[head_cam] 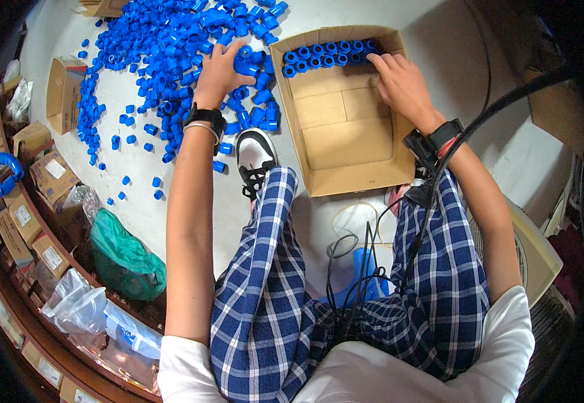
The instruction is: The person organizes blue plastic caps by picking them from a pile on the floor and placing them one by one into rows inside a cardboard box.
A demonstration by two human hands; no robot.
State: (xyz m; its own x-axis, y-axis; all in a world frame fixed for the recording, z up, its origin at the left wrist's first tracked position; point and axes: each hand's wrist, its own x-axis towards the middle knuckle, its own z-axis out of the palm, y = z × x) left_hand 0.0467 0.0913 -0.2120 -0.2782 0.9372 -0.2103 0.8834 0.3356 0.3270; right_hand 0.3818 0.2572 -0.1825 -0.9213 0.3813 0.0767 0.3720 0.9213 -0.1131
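Note:
A large heap of blue plastic pipe fittings [171,60] is spread over the floor ahead and to the left. My left hand [221,75] reaches into its right edge, fingers spread over some larger fittings; whether it grips one is unclear. An open cardboard box [357,184] stands in front of my knees. Along its far wall, blue fittings [327,61] are lined up in two rows, their open ends facing up. My right hand [402,85] is at the box's far right corner, fingertips at the right end of the rows. Its fingers partly hide what they touch.
Shelves with cardboard cartons [52,169] and plastic bags curve along the left. A green bag [125,257] lies beside them. Another small carton [65,95] stands left of the heap. Black cables [367,272] hang between my legs, and a thick one crosses my right forearm.

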